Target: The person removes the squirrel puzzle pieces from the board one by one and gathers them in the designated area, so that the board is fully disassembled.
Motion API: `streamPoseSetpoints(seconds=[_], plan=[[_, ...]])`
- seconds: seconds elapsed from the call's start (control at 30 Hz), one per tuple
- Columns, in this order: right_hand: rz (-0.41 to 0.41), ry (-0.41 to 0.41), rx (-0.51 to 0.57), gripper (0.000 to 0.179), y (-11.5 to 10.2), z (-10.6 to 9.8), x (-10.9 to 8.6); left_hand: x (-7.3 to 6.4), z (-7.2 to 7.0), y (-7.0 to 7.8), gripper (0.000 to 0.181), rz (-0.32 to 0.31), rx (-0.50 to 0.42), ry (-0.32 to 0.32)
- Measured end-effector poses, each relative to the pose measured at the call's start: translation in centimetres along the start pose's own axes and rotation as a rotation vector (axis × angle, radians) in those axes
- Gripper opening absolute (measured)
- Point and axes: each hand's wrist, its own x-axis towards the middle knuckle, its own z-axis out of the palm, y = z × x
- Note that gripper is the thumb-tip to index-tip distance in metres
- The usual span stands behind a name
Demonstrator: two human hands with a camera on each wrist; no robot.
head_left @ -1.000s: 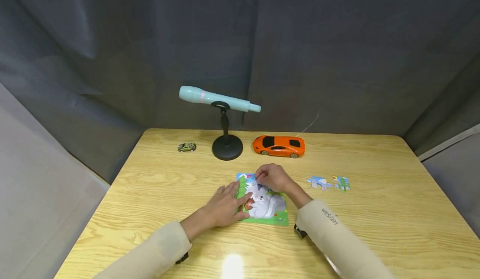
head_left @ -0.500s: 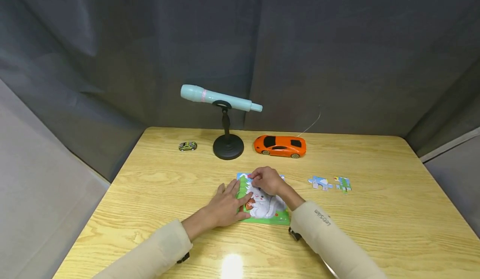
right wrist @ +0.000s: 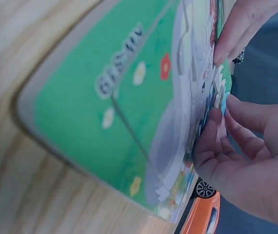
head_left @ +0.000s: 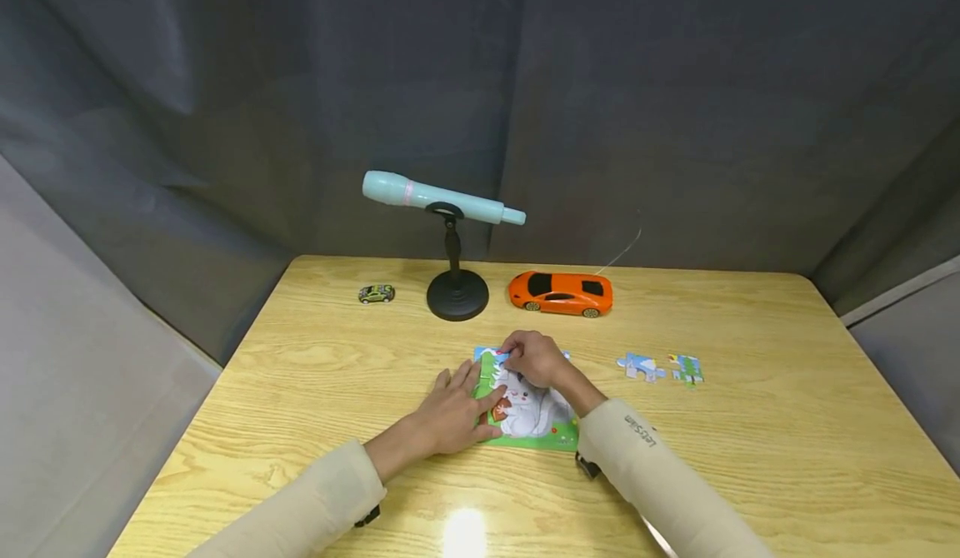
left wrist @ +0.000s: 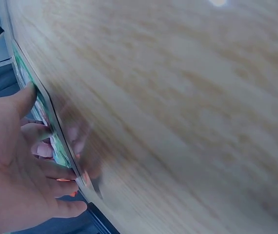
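Observation:
A jigsaw puzzle of a pale squirrel on green grass lies on the table, partly covered by both hands. My left hand rests on its left side with the fingers spread; in the left wrist view the fingertips reach over the board's edge. Over the upper part of the picture, my right hand has thumb and fingers brought together. The right wrist view shows a small puzzle piece at those fingertips, pinched close over the board and mostly hidden. Two loose puzzle pieces, one blue and one green, lie to the right.
Behind the puzzle stand an orange toy car and a light blue microphone on a black stand. A small green toy car sits at the back left. Dark cloth hangs behind the wooden table.
My right hand has moved a little left across the upper part of the puzzle, then nearly stopped. The left hand stays in place on the board.

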Motion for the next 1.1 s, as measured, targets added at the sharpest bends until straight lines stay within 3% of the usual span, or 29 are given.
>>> streamPoseSetpoints(seconds=[0.37,0.6,0.83,1.1], plan=[[0.04,0.017,0.202,0.005,0.4,-0.3,0.3,0.1,0.0,0.1,0.065,-0.006,0.015,0.0],[-0.002,0.013,0.212,0.008,0.8,-2.1,-0.2,0.2,-0.1,0.2,0.066,0.0,0.008,0.005],[-0.028,0.014,0.234,0.009,2.5,-4.7,-1.1,0.3,0.0,0.0,0.066,0.008,-0.023,-0.01],[-0.015,0.048,0.124,0.01,5.4,-7.5,-2.2,0.3,0.3,0.0,0.067,0.015,-0.03,0.007]])
